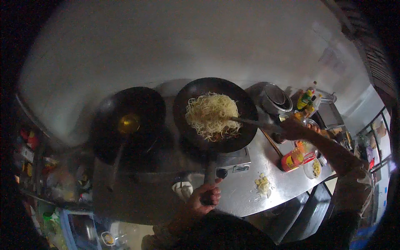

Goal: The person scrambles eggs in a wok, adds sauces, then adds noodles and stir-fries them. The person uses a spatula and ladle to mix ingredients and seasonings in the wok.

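My left hand [205,198] is closed around the handle [210,170] of a dark wok [215,84]. A heap of pale noodles [212,114] fills the middle of that wok, with some browned bits at its lower edge. My right hand [293,128], reaching in from the right, grips a long-handled cooking utensil [253,122]. The utensil's far end is buried in the noodles, so its shape is hidden. A white cloth [183,190] lies just left of the wok handle.
Left, a second dark wok [140,97] holds yellow oil [128,123]; a long handle [118,156] crosses its rim. The steel counter [231,197] bears pale sliced pieces [262,184], chopsticks [272,143], a red-labelled jar [291,161] and a white bowl of food [312,168]. Pots [276,98] and bottles [304,99] stand behind.
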Demonstrator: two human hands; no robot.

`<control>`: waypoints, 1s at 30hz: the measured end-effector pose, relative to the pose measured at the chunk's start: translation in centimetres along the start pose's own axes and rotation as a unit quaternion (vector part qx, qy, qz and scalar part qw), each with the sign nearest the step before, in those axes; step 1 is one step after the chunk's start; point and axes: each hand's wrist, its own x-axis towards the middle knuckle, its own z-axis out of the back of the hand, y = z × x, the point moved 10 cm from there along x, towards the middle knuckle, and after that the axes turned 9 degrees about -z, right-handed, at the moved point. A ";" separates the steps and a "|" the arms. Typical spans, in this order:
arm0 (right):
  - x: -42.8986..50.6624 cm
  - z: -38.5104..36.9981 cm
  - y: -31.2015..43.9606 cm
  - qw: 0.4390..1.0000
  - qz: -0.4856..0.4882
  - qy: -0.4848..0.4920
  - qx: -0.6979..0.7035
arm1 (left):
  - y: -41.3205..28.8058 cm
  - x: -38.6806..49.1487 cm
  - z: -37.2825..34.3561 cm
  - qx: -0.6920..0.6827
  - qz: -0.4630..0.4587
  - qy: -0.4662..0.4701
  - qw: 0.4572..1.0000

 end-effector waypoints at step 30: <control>-4.4 19.6 0.5 0.922 -0.145 -0.096 -0.345 | -0.9 -1.6 -0.4 0.012 0.013 -0.034 0.999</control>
